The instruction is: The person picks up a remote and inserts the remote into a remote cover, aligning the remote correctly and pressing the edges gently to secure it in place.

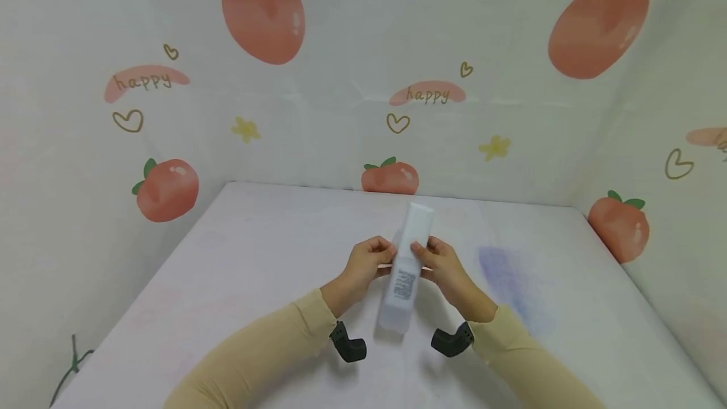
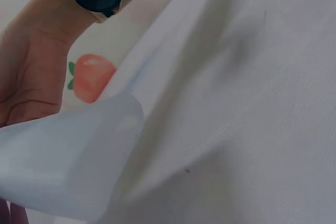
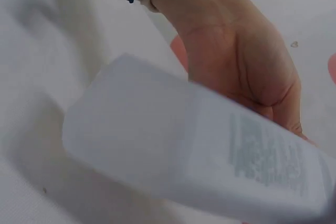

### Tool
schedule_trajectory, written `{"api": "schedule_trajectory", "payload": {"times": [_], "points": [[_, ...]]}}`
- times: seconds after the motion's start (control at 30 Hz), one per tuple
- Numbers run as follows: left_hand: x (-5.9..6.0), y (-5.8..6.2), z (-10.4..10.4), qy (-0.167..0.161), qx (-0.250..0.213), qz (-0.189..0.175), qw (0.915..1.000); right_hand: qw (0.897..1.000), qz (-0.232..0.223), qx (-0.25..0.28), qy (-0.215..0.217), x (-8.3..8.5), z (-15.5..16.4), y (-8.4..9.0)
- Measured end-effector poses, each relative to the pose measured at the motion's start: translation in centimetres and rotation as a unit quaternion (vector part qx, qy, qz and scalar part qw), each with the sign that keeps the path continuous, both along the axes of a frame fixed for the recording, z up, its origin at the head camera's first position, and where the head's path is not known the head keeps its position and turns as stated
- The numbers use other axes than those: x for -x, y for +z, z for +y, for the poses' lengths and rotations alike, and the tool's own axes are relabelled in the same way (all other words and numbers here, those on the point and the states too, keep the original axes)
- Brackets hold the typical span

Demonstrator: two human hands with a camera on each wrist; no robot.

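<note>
A long white box-shaped container point(image 1: 396, 308) with a block of grey print is held tilted over the table, between both hands. My left hand point(image 1: 360, 270) pinches its left side around mid-length. On the other side, my right hand point(image 1: 451, 275) grips it, thumb on the front face and fingers behind. The left wrist view shows a plain, smooth end of the container point(image 2: 68, 156) beside the palm; most fingers are hidden. In the right wrist view the printed face of the container point(image 3: 157, 124) is turned to the camera, and the right fingertips are hidden behind it.
A white cloth covers the table point(image 1: 272, 238), with a bluish-purple stain point(image 1: 505, 276) right of the hands. Behind stands a white curtain point(image 1: 341, 36) with printed fruit. A dark green cord point(image 1: 74, 365) is at the lower left. Black wrist cameras point(image 1: 452, 340) sit below the hands.
</note>
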State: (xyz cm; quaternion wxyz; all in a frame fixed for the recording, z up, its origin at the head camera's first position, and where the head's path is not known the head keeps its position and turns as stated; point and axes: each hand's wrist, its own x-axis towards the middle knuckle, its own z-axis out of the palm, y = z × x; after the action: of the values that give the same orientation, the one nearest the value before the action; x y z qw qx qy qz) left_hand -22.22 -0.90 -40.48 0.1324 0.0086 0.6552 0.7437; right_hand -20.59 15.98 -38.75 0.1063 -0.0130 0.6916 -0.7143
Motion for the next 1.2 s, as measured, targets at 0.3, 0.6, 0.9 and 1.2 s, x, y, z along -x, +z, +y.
{"api": "schedule_trajectory", "payload": {"times": [0.3,0.6,0.9,1.2], "points": [[1.1,1.2,0.3,0.019,0.042,-0.023,0.9987,0.999,0.012,-0.043,0.007,-0.2,-0.6,0.2],[2.0,1.6,0.2,0.021,0.062,-0.044,0.9969,0.995,0.018,-0.098,0.006,-0.2,-2.1,0.5],[1.7,-0.1,-0.8,-0.04,0.034,-0.035,0.998,0.994,0.002,-0.106,-0.016,-0.2,-0.5,0.1],[1.1,0.0,-2.2,-0.089,0.031,0.022,0.9953,0.998,-0.028,-0.064,0.001,-0.2,0.0,0.0]]}}
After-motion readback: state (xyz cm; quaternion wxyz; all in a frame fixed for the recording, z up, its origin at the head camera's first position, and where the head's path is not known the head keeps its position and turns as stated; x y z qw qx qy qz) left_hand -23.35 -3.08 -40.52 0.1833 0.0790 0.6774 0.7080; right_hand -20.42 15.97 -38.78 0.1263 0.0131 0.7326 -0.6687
